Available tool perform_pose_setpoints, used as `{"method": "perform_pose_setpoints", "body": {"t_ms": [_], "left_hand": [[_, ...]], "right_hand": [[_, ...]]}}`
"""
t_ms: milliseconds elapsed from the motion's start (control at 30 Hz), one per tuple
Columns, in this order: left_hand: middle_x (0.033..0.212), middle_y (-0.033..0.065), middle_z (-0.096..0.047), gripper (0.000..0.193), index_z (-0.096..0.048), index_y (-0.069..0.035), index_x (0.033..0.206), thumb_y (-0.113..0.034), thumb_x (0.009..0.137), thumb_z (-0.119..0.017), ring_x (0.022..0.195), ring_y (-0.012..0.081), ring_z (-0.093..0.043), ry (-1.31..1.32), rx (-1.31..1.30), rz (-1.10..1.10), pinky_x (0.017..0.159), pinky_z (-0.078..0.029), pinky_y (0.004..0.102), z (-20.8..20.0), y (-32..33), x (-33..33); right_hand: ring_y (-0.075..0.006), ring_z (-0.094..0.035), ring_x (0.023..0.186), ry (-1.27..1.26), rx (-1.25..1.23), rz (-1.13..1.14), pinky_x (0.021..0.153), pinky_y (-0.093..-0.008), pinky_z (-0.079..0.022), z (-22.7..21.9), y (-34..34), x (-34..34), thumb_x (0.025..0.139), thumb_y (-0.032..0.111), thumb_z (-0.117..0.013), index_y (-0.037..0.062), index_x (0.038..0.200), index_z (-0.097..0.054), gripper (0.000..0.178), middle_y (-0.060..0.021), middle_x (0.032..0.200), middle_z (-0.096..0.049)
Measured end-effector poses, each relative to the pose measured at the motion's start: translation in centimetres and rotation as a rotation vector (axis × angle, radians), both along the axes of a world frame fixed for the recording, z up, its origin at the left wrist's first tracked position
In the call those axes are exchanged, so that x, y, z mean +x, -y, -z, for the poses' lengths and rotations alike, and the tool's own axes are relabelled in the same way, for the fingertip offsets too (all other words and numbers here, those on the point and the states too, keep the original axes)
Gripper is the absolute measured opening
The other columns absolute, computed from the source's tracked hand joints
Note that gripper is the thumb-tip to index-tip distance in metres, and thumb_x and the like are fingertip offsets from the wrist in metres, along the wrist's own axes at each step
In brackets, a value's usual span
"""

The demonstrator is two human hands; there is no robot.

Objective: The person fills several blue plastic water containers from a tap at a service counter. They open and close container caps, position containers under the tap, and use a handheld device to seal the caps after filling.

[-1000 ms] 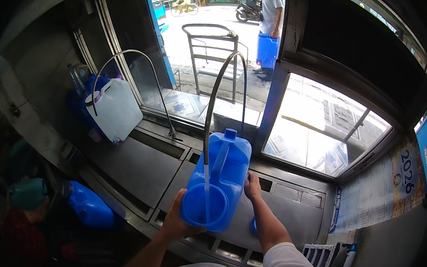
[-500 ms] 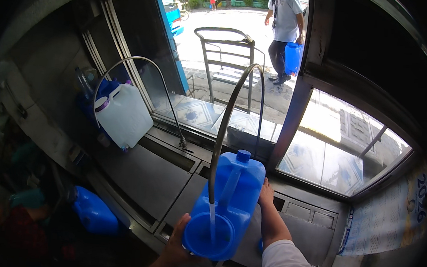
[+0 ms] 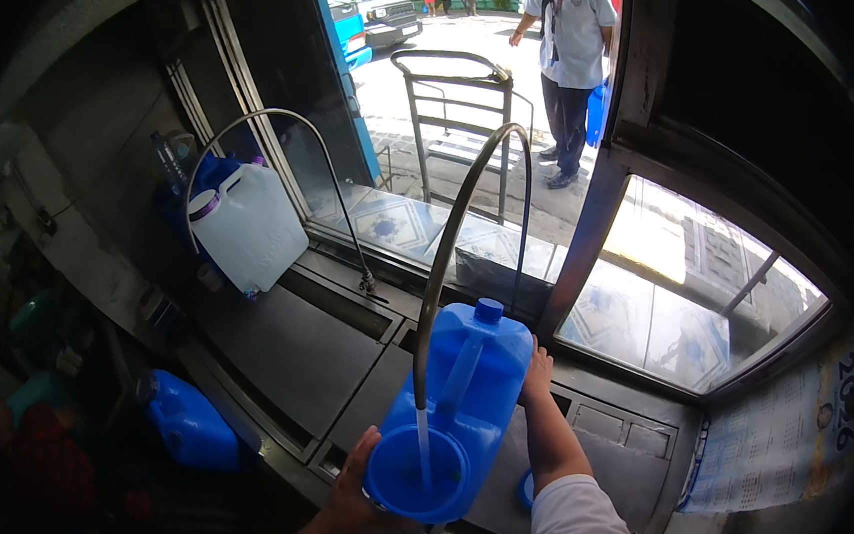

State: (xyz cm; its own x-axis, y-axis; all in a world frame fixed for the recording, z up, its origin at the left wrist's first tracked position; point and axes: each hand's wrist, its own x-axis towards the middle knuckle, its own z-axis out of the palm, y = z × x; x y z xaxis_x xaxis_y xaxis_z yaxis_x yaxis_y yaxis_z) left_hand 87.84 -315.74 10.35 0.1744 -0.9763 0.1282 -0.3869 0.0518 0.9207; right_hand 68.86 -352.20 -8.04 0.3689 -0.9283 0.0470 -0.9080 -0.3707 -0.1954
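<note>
Between my two hands a blue plastic water jug [image 3: 499,393] tilts over the metal counter, its wide round mouth toward me and a small capped spout at its far end. My left hand [image 3: 358,482] curls around the rim of the mouth on the left side. Against the far right side of the jug rests my right hand [image 3: 538,374], its fingertips partly hidden behind it. From a curved metal filling pipe [image 3: 447,239] a stream of water [image 3: 423,445] runs into the open mouth. A round blue lid [image 3: 526,490] lies beside my right forearm.
A white jug [image 3: 254,233] stands on the counter [image 3: 280,346] at left, under a second curved pipe [image 3: 338,185]. Another blue jug [image 3: 192,424] sits lower left. Beyond the window opening are a hand cart [image 3: 456,124] and a person [image 3: 571,47] with a blue container.
The person outside has moved nearer, and their blue container is now partly behind the frame. A vehicle has come into view outside. My hands and the jug have barely moved; water still runs.
</note>
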Motion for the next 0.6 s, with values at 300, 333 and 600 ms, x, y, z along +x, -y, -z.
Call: {"method": "perform_pose_setpoints", "body": {"t_ms": [300, 333, 600], "left_hand": [[0.148, 0.0275, -0.029, 0.128, -0.020, -0.014, 0.151, -0.040, 0.051, -0.095, 0.136, 0.0411, -0.036, 0.043, -0.045, 0.001, 0.108, -0.037, 0.0494, 0.8, -0.6, 0.3], [0.148, 0.0277, -0.030, 0.128, -0.019, -0.014, 0.151, -0.040, 0.052, -0.095, 0.135, 0.0408, -0.038, 0.057, -0.064, 0.006, 0.107, -0.038, 0.0490, 0.6, -0.4, 0.4], [0.143, 0.0235, -0.033, 0.123, -0.016, -0.018, 0.152, -0.031, 0.057, -0.094, 0.127, 0.0366, -0.046, 0.019, -0.231, 0.095, 0.103, -0.043, 0.0473, -0.5, 1.1, -0.3]], "right_hand": [[-0.0407, -0.048, 0.125, 0.253, 0.354, 0.327, 0.102, -0.0498, -0.041, 0.1, -1.1, 0.3, 0.088, 0.038, -0.057, 0.0149, 0.145, -0.034, 0.066, -0.0198, 0.151, -0.033], [-0.0412, -0.048, 0.126, 0.274, 0.355, 0.339, 0.102, -0.0497, -0.041, 0.1, -1.5, 0.2, 0.087, 0.037, -0.059, 0.0147, 0.145, -0.034, 0.067, -0.0202, 0.151, -0.033], [-0.0352, -0.042, 0.131, 0.609, 0.290, 0.299, 0.107, -0.0433, -0.037, 4.7, -11.1, -2.7, 0.091, 0.025, -0.058, 0.0093, 0.137, -0.043, 0.051, -0.0209, 0.139, -0.044]]}}
